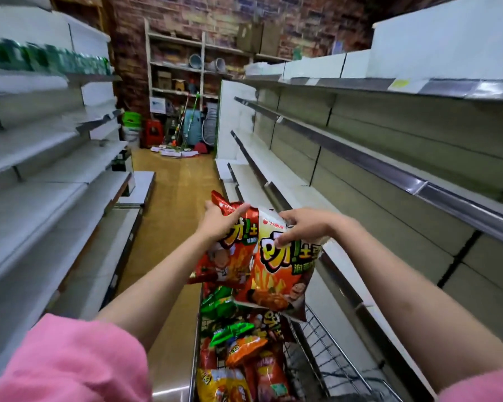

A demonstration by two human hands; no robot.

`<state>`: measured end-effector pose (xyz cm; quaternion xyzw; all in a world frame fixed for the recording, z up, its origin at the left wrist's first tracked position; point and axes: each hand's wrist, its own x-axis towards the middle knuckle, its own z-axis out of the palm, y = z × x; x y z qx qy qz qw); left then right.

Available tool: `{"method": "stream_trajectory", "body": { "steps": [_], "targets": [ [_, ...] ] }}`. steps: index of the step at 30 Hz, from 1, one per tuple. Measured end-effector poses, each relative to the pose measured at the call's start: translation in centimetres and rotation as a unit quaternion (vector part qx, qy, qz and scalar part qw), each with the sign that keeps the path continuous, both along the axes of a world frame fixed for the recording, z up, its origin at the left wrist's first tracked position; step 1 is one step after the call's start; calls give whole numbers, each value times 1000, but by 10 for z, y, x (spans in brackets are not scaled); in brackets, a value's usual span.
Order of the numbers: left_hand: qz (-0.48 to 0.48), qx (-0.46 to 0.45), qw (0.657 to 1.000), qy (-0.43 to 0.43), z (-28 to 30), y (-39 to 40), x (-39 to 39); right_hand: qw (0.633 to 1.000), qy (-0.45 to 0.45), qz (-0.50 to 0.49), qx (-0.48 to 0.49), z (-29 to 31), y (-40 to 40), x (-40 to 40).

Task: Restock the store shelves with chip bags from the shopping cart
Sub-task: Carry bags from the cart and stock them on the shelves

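Observation:
My left hand (219,220) grips the top of a red chip bag (230,256) held up over the cart. Beside it, my right hand (302,226) pinches the upper edge of an orange-and-white chip bag (276,280) that hangs in front of the red one. Both bags hover above the wire shopping cart (320,352), which holds several more bags in green, orange and red (238,352). The bare shelves (346,250) on the right run close alongside the cart.
White shelving (55,175) lines the left side of the aisle, with green items on its top tier. The wooden floor (169,198) runs ahead to a cluttered back wall with a shelf rack, crates, buckets and mops (183,123).

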<state>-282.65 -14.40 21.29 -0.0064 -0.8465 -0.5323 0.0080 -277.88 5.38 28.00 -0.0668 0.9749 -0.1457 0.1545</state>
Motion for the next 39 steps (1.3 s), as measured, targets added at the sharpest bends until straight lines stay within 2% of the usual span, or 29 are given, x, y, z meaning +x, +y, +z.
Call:
{"method": "stream_trajectory", "body": {
  "steps": [5,13,16,19,21,25,30,34,36,39],
  "targets": [
    [-109,-13,993,34,7,16,18,999,1,4,49,7,-11,21],
    [-163,-36,977,133,-7,32,23,996,35,-27,82,2,-2,40],
    [-159,-32,975,150,-11,41,18,992,75,-50,89,2,5,51],
    [-142,-17,979,142,-8,48,11,982,154,-74,85,1,19,65],
    [-133,-1,984,120,-4,54,9,975,192,-97,49,-1,31,76],
    [-117,33,989,86,3,65,13,958,203,-168,-113,-12,54,98],
    [-124,92,987,34,9,84,36,905,115,-258,-317,-29,68,136],
    [-160,123,979,-21,-9,112,40,880,111,-285,-363,-43,84,183],
    [-178,141,972,-64,0,125,75,862,120,-312,-382,-48,91,212],
    [-205,157,959,-113,-4,145,113,811,146,-368,-430,-64,104,255]
  ]
}}
